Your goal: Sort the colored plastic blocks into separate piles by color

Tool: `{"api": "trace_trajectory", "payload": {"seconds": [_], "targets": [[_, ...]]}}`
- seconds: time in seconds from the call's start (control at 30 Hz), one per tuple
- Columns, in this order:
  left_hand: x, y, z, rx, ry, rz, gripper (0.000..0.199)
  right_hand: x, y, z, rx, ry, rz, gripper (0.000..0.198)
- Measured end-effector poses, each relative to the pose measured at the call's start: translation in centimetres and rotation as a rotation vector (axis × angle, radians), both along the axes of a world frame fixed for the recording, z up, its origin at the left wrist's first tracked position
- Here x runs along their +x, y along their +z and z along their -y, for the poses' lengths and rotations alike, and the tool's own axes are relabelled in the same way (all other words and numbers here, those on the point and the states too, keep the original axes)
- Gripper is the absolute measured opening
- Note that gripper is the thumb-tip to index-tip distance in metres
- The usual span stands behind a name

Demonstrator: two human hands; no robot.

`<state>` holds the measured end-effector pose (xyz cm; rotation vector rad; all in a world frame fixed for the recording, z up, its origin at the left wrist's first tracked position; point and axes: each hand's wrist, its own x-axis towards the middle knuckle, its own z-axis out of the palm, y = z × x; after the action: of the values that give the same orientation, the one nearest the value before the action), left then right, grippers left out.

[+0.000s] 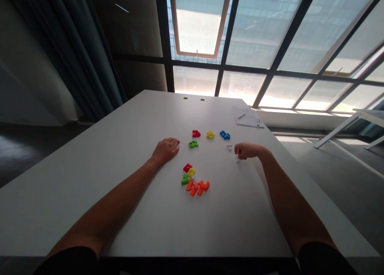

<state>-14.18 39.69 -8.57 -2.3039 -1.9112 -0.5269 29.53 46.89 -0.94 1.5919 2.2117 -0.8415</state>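
My left hand (167, 149) lies palm down on the white table, left of the coloured pieces, with its fingers stretched out and nothing in them. My right hand (248, 150) is closed in a pinch, fingertips down, on a small white plastic piece (238, 160) at the table surface. Just left of those fingers lies another white piece (229, 147). Beyond are small red (196, 133), yellow (210, 135) and blue plastic pieces (225, 135), with green ones (193, 144) nearer. A mixed pile holds several orange pieces (200, 187) plus red, yellow, green and white ones.
The white table (126, 211) reaches toward the windows. On its far right lie papers (247, 117) with a pen. Two round cable holes (185, 98) are near the far edge. A dark curtain (75, 47) hangs at left; another white table (370, 117) stands at right.
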Motion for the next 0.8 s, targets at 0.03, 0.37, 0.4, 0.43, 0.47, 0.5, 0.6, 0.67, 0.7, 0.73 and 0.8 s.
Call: {"api": "trace_trajectory", "payload": {"seconds": [0.03,0.37,0.4,0.43,0.47,0.5,0.6,0.67,0.7,0.73,0.8], "targets": [[0.0,0.0,0.0,-0.003,0.001,-0.001,0.037,0.4,-0.2,-0.2,0.032,-0.040,-0.013,0.026],[0.0,0.3,0.1,-0.018,0.000,-0.007,0.038,-0.1,-0.5,-0.6,0.509,0.036,0.032,0.021],[0.0,0.2,0.1,-0.018,-0.001,-0.009,0.038,-0.2,-0.5,-0.6,0.536,0.045,0.046,0.022],[0.0,0.2,0.0,-0.017,-0.002,-0.012,0.038,-0.3,-0.5,-0.6,0.555,0.050,0.053,0.023],[0.0,0.2,0.0,-0.015,-0.003,-0.014,0.038,-0.3,-0.5,-0.6,0.567,0.052,0.056,0.024],[0.0,0.1,0.0,-0.012,-0.003,-0.015,0.038,-0.3,-0.5,-0.6,0.571,0.051,0.053,0.023],[0.0,0.0,0.0,-0.002,-0.003,-0.012,0.037,-0.2,-0.2,-0.5,0.476,0.017,0.020,0.019],[0.0,0.0,0.0,-0.001,-0.003,-0.010,0.037,-0.1,-0.1,-0.4,0.322,-0.027,-0.004,0.025],[0.0,0.0,0.0,-0.003,-0.002,-0.010,0.037,-0.2,-0.1,-0.4,0.252,-0.046,-0.009,0.029],[0.0,0.0,0.0,-0.005,-0.002,-0.009,0.037,-0.2,-0.1,-0.3,0.205,-0.057,-0.011,0.032],[0.0,0.1,0.0,-0.008,0.001,-0.009,0.037,-0.4,-0.2,-0.2,0.187,-0.059,-0.010,0.032]]}}
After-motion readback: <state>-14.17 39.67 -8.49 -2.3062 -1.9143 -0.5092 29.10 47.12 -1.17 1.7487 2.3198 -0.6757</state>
